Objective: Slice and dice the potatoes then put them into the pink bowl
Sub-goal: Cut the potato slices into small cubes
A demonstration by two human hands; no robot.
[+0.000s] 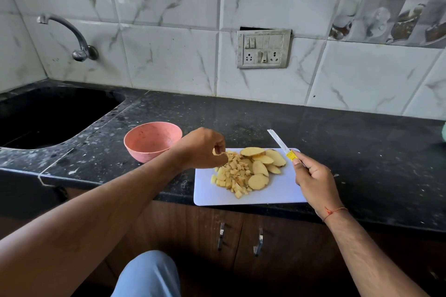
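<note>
Nearest us, our right hand (313, 181) grips the yellow-handled knife (283, 147), blade lifted clear of the white plastic cutting board (272, 194). Our left hand (205, 149) hovers over the diced potato cubes (233, 176) with fingers curled, though we cannot tell if they pinch anything. Beyond lie the unpeeled potato slices (263, 160) awaiting dicing, and the round pink bowl (152, 140) sits just left, handy for transfer.

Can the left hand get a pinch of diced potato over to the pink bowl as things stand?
Probably yes. The left hand hovers over the diced potato on the cutting board, and the pink bowl sits just to its left, open, with nothing between. The right hand holds the knife on the far side.
</note>
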